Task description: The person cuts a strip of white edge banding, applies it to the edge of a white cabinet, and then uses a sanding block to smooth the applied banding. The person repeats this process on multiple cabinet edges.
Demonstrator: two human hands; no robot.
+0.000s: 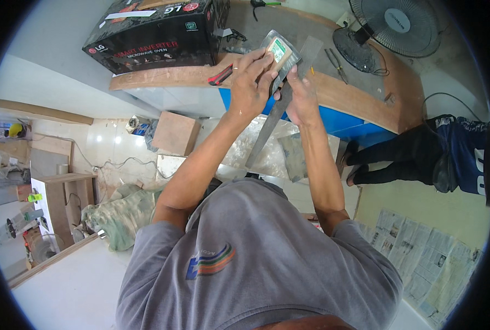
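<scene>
1. Head view, risk: package (281, 53), clear with a green-and-white label, held between the grips above the near edge of the surface (355, 103). Could slip and drop over that edge; cause, slick plastic pinched by fingertips.
2. Head view, risk: long grey strip (266, 131), running from beneath the grips toward the wearer's body, its lower end beyond the edge. Could tip or slide; cause, a knock from either wrist. Whether a finger secures it: cannot tell.
3. Head view, risk: red-and-black handled tool (220, 76), lying just left of the left grip, at the edge. Could be swept off by an outward move of that wrist.
4. Head view, pose: left grip (250, 80), grasping the package; fingers laid across its front, back of the hand up, forearm slanting in from lower left.
5. Head view, pose: right grip (301, 99), thumb raised against the package's lower right side, fingers partly hidden; how firmly closed, cannot tell. Forearm nearly straight up.
6. Head view, neighbour: pliers (336, 66), right of the right grip, apart from it.
</scene>
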